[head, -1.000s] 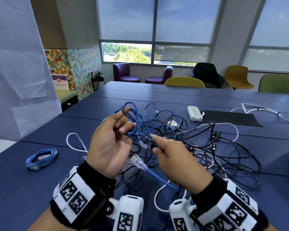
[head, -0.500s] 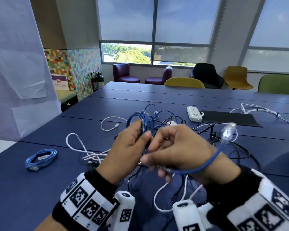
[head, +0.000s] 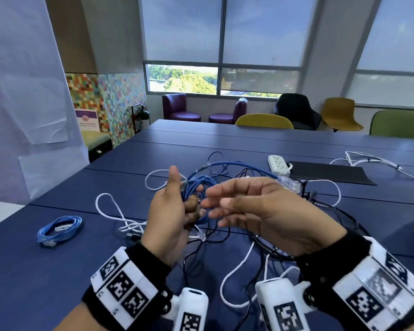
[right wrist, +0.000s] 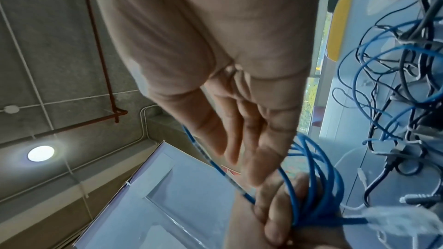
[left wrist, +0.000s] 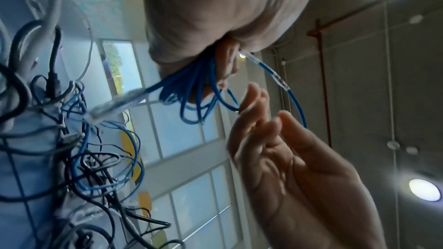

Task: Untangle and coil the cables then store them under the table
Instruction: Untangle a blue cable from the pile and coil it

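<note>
A: Blue network cable (head: 196,187) is bunched in loops in your left hand (head: 167,216), fingers curled round it, thumb up. The bundle hangs above the near middle of the worktop (head: 58,271), over the tangled pile (head: 261,235).

B: And my right hand (head: 261,211)?

A: Its grip is slack: fingers straight and spread, holding nothing, tips just beside the loops. The right wrist view shows the same.

B: Where does the free end go?

A: From the coil the tail arches up and away, then runs right across the back of your right hand. Its clear connector (head: 288,182) points right, toward the white power strip (head: 279,164). So the tail's long axis lies left to right, while the loops hang roughly upright in your left fist.

B: Which hand takes it?

A: I'd judge the right one; the tail lies behind its knuckles, so you would turn the palm outward to catch it, then wrap it round the bundle.

B: Anything finished?

A: 1 coiled blue cable (head: 59,229) lies near the worktop's left edge.
</note>
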`<state>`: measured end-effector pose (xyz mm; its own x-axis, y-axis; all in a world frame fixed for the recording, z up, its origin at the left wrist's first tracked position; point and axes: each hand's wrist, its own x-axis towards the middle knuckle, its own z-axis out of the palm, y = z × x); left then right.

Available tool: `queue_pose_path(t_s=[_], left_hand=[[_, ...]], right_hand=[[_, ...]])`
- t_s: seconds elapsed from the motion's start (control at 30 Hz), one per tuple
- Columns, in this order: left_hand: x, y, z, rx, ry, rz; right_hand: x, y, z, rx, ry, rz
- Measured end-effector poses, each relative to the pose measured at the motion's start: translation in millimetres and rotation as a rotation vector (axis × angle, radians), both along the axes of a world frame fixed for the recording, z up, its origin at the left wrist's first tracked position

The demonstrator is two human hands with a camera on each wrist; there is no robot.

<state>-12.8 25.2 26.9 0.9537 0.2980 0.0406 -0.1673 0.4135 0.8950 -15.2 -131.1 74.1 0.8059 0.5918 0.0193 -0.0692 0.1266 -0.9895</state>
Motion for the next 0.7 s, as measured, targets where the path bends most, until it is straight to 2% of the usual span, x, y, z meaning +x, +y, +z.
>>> queue_pose_path(t_s=[0.1, 0.17, 0.23, 0.27, 0.33, 0.4, 0.43, 0.5, 0.57, 0.63, 0.7], left_hand=[[4.5, 6.2, -2.8, -0.081, 0.086, -0.036], [3.4, 6.0, -1.8, -0.12, 0.105, -0.076], [0.6, 3.6, -0.3, -0.134, 0.1, -0.12], [-1.3, 2.3, -0.2, -0.135, 0.083, -0.151], [-5.3, -1.0, 1.1, -0.12, 0.06, -0.195], [-10.1, -4.9, 2.7, -0.112, 0.034, -0.238], [-12.1, -6.0, 3.3, -0.116, 0.019, -0.259], [-14.8, -6.6, 4.3, -0.115, -0.015, -0.29], [-15.9, -5.8, 3.9, -0.1, -0.022, -0.291], [-16.0, -6.9, 3.1, -0.092, -0.01, -0.266], [-15.9, -10.3, 2.3, -0.086, 0.003, -0.215]], right_hand=[[-5.0, -5.4, 3.4, -0.058, -0.052, 0.138], [-9.9, -4.3, 8.1, -0.008, -0.067, 0.143], [-10.5, -1.1, 8.8, -0.016, -0.155, 0.005], [-8.4, 1.9, 6.5, -0.084, -0.263, -0.11], [-0.1, 8.7, -2.0, -0.33, -0.556, -0.348], [10.4, 14.6, -13.1, -0.576, -0.723, -0.448], [14.7, 16.7, -17.5, -0.616, -0.706, -0.444], [20.7, 19.1, -24.8, -0.56, -0.593, -0.362], [22.6, 20.1, -28.1, -0.525, -0.56, -0.318], [22.5, 18.9, -30.5, -0.551, -0.607, -0.336], [20.0, 18.0, -31.7, -0.655, -0.771, -0.389]])
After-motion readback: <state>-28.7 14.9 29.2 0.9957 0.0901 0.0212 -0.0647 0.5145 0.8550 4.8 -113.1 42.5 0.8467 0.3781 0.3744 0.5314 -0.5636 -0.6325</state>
